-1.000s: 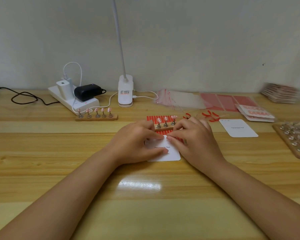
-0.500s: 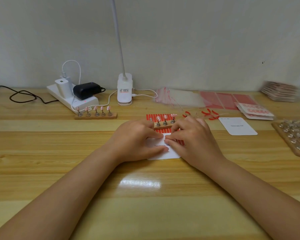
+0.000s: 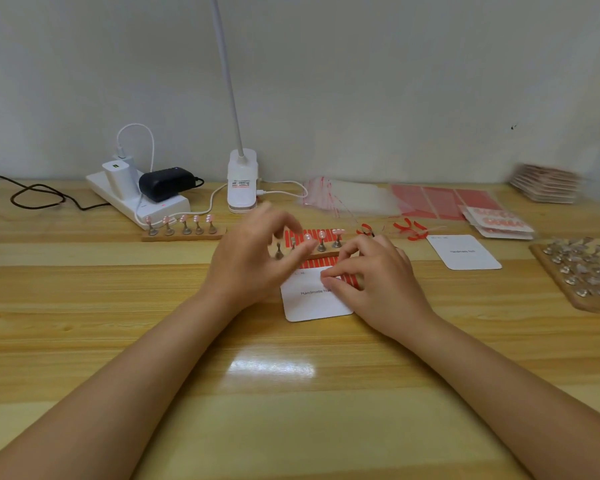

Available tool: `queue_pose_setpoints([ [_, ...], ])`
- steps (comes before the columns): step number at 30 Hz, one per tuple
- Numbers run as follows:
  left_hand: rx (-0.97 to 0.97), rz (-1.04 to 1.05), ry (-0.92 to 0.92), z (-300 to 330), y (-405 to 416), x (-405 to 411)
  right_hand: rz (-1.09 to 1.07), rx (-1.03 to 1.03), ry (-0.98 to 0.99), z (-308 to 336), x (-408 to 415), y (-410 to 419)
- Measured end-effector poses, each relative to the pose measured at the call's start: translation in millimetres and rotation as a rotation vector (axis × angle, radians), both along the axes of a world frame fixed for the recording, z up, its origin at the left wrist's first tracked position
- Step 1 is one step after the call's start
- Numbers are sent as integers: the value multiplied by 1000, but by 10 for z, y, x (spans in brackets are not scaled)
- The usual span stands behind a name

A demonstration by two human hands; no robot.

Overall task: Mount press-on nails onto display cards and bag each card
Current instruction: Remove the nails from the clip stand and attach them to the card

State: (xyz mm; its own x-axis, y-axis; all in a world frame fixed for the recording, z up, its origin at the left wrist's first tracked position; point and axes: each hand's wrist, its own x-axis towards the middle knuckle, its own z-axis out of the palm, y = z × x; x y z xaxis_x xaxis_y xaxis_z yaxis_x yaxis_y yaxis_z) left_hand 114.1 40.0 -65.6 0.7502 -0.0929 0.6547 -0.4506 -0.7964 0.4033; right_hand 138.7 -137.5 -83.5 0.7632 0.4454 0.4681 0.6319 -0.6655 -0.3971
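While the right hand (image 3: 378, 282) rests its curled fingertips on the white display card (image 3: 314, 299) and the red strip sheet at its top edge, the left hand (image 3: 253, 258) hovers above the table (image 3: 118, 341) — blurred, fingers loosely spread, holding nothing I can make out. Just behind stands a wooden nail stand (image 3: 321, 245) — farther left, a second stand (image 3: 184, 228).
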Motion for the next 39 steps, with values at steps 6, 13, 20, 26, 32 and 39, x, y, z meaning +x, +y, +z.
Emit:
queue_pose_setpoints([
  [6, -151, 110, 442, -50, 5, 149, -3, 11, -24, -8, 0, -12],
  [13, -259, 116, 529, -35, -3, 207, -33, 167, -68, 27, -15, -13],
  [20, -310, 114, 524, -38, -34, 226, -67, 149, -141, 68, -20, 28],
  [26, -324, 76, 591, 0, -4, 223, -59, 27, -175, 153, 44, 57],
  [32, -380, -12, 686, 61, 82, 200, -6, -122, -192, 281, 130, 182],
  [39, -347, -39, 709, 83, 147, 202, 59, -242, -258, 348, 165, 301],
])
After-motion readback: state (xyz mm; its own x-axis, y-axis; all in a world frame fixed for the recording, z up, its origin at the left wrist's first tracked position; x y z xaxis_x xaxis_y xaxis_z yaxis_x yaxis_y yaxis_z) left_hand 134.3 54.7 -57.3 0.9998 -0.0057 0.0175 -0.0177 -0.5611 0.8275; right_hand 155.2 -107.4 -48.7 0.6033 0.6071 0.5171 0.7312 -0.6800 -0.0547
